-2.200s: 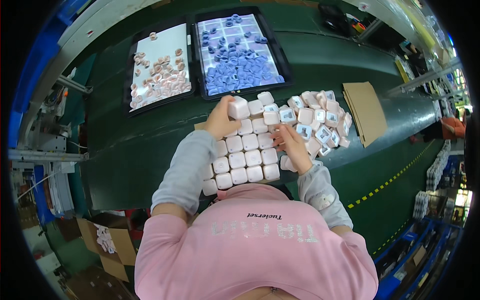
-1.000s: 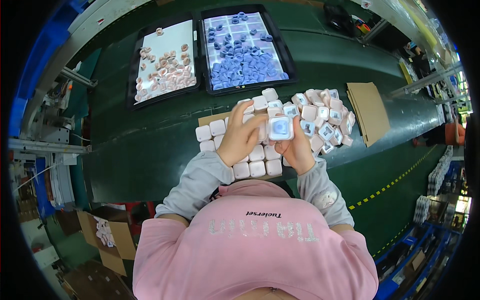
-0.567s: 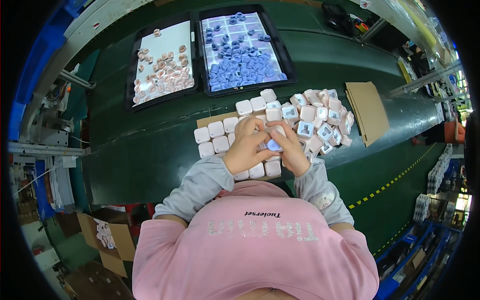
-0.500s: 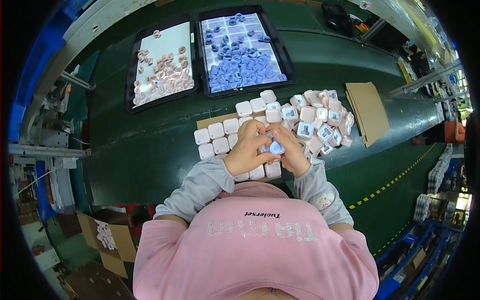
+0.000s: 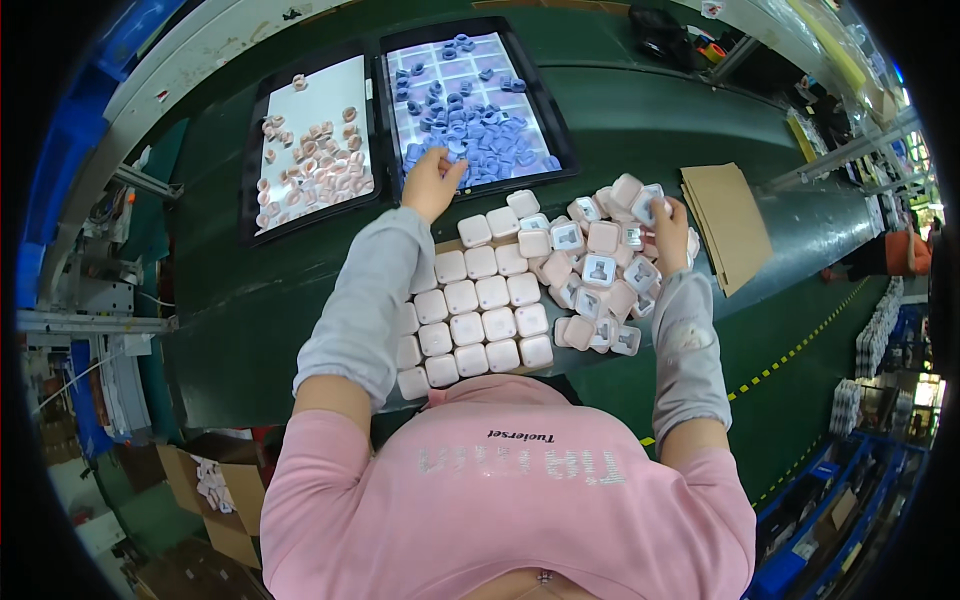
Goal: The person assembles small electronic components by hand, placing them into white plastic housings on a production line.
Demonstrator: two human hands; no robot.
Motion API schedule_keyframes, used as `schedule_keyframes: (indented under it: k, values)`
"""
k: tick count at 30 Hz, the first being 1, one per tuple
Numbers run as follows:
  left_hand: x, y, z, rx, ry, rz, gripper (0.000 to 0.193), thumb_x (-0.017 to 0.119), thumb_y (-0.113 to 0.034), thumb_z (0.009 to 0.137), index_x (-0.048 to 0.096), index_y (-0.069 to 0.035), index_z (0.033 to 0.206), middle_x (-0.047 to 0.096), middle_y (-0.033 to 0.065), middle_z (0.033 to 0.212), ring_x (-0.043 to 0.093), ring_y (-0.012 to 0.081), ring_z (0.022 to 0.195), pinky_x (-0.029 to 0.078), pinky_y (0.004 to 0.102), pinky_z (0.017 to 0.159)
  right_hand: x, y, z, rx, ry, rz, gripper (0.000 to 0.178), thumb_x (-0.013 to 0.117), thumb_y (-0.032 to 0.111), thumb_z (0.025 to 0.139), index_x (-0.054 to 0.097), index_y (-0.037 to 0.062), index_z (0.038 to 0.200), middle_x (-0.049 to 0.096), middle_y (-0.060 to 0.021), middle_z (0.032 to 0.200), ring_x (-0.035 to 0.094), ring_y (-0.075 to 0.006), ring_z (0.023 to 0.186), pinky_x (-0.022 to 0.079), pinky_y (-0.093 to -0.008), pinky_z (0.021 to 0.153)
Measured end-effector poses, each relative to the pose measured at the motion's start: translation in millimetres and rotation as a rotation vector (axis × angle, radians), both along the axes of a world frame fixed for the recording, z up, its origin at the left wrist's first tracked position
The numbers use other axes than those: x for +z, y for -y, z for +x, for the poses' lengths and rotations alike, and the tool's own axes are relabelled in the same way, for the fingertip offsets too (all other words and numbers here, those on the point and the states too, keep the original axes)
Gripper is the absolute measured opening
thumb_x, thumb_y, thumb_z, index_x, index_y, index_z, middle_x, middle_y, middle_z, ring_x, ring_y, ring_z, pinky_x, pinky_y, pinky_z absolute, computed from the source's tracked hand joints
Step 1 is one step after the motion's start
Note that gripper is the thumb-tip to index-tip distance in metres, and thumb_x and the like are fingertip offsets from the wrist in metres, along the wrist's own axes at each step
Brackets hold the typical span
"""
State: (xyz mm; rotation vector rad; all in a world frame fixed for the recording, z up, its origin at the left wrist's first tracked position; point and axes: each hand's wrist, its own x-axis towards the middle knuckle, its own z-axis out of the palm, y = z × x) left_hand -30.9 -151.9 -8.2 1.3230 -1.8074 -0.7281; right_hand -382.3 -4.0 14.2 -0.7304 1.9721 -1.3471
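Observation:
My left hand reaches over the near edge of the right black tray, its fingers pinched around a small blue ring-shaped piece. More blue pieces are heaped around it. On the right, my right hand grips a small square case with a pale window face, at the far side of a loose pile of similar pink-and-white cases. Between my forearms, closed pale pink cases lie in neat rows on a cardboard sheet, of which only slivers show.
The right black tray stands beside a left black tray holding pale pink ring-shaped pieces. Flat brown cardboard lies right of the pile on the green table. An open carton sits low at left.
My hands have parted from over the rows, where they held a case with a blue piece. The left went to the blue pieces, the right to the loose pile. More of the rows now shows.

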Motion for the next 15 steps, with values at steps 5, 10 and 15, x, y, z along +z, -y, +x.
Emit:
schedule_keyframes:
  k: [5, 10, 15]
  values:
    - [1, 4, 0, -0.134, 0.308, 0.098, 0.028, 0.065, -0.026, 0.079, 0.062, -0.002, 0.092, 0.066, 0.0158, 0.080, 0.064, 0.0302, 0.075, 0.050, 0.0381, 0.068, -17, 30, -32, 0.000, -0.302, 0.236, 0.053, 0.056, 0.035, 0.086, 0.044, 0.0038, 0.127, 0.055, -0.0196, 0.110, 0.059, -0.0261, 0.081, 0.048, -0.0341, 0.067]
    - [-12, -39, 4, -0.502, 0.884, 0.417, 0.037, 0.063, -0.036, 0.077, 0.067, -0.006, 0.098, 0.067, 0.0177, 0.084, 0.065, 0.0325, 0.080, 0.051, 0.0407, 0.073, -13, 27, 1, 0.134, -0.692, 0.082, 0.047, 0.060, 0.025, 0.081, 0.050, 0.0027, 0.122, 0.044, -0.0271, 0.121, 0.048, -0.0418, 0.107, 0.040, -0.0420, 0.093]
    - [-43, -57, -21, -0.252, 0.706, 0.387, 0.074, 0.062, -0.043, 0.077, 0.035, -0.005, 0.135, 0.059, 0.0262, 0.108, 0.060, 0.0405, 0.093, 0.049, 0.0438, 0.080, -5, 22, 73, 0.341, -0.711, -0.204, 0.037, 0.063, 0.017, 0.081, 0.053, 0.0018, 0.114, 0.050, -0.0188, 0.109, 0.051, -0.0307, 0.096, 0.043, -0.0379, 0.084]
